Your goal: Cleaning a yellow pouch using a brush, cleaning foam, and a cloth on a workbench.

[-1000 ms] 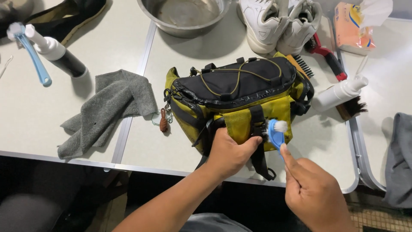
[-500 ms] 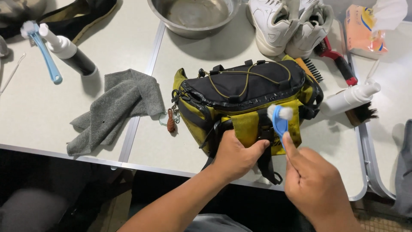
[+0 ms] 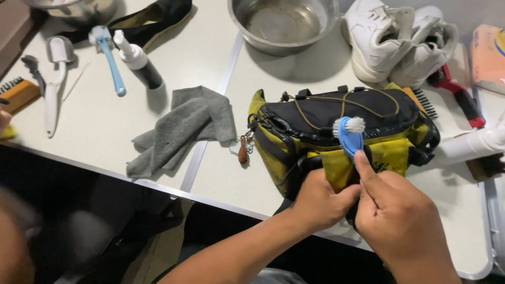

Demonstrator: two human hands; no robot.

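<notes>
While left hand fingers clutch the yellow bag, right hand fingers pinch a blue brush upright.

Your left hand and right hand are both bare: no gloves, rings or watch show. Your left forearm, running off toward seven o'clock, is uncovered as far as the frame's lower edge, with no sleeve visible. Your right wrist, toward five o'clock, is likewise bare.

One yellow-black bag, two white shoes, one steel bowl, one grey cloth, two blue brushes
</notes>
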